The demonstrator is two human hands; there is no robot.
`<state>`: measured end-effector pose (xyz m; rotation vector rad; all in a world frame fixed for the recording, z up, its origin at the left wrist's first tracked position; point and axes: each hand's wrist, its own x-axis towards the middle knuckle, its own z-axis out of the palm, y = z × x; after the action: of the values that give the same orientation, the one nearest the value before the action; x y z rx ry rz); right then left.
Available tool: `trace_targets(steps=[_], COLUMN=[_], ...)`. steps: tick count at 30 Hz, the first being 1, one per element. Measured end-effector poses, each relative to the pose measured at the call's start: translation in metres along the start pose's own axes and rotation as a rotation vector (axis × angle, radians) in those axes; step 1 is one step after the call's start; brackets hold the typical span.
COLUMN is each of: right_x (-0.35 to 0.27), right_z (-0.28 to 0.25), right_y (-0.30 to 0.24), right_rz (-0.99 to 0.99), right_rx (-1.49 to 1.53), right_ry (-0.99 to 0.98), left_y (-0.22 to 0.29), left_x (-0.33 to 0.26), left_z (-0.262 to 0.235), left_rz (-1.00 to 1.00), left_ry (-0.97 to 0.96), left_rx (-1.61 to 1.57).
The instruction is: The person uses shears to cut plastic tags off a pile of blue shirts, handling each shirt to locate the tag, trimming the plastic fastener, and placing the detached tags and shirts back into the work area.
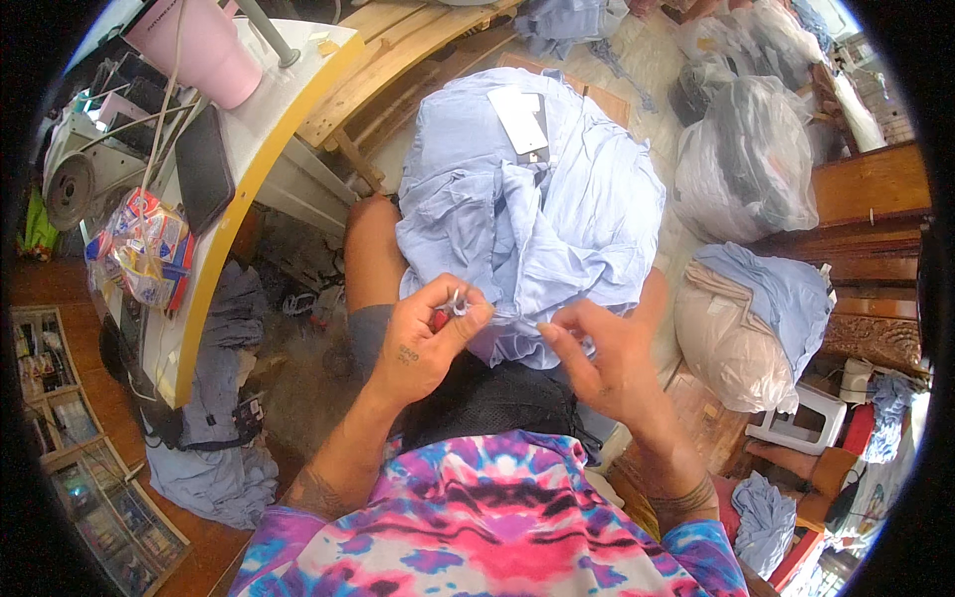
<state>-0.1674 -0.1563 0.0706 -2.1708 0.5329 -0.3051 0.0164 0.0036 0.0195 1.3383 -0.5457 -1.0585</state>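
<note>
At seven o'clock beside blue cloth (602, 199), a tool (439, 320) angled roughly toward one is gripped by left fingers (464, 326); hold of right fingers (565, 348) unclear.

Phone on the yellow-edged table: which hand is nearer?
Left. The left hand is right of the phone and closer to the person's body; the right hand is farther right, near the light-blue fabric.

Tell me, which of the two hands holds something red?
The left hand: a small red object shows in its grip, while the right hand shows nothing red.
</note>
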Motion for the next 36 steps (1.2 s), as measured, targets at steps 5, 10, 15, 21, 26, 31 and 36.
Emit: trace_targets(steps=[5, 10, 15, 21, 26, 31, 36], right_x=[0.002, 0.012, 0.019, 0.035, 0.041, 0.037, 0.044], right_z=[0.025, 0.042, 0.052, 0.008, 0.019, -0.043, -0.03], right_y=[0.002, -0.031, -0.036, 0.031, 0.004, 0.094, 0.066], right_rz=[0.069, 0.271, 0.408, 0.436, 0.414, 0.259, 0.585], right_rx=[0.543, 1.241, 1.237, 0.857, 0.906, 0.263, 0.832], right_ry=[0.2, 0.226, 0.106, 0.387, 0.24, 0.556, 0.343], left_y=[0.01, -0.001, -0.002, -0.024, -0.017, -0.022, 0.022], left_x=[-0.006, -0.008, -0.005, 0.023, 0.011, 0.028, 0.016], left_z=[0.002, 0.0, 0.009, -0.032, -0.005, -0.077, -0.045], left_rz=[0.059, 0.075, -0.011, -0.069, -0.091, 0.095, -0.042], left_ry=[-0.077, -0.253, -0.385, 0.113, 0.097, 0.538, 0.368], left_rx=[-0.277, -0.801, -0.935, -0.669, -0.563, -0.572, -0.574])
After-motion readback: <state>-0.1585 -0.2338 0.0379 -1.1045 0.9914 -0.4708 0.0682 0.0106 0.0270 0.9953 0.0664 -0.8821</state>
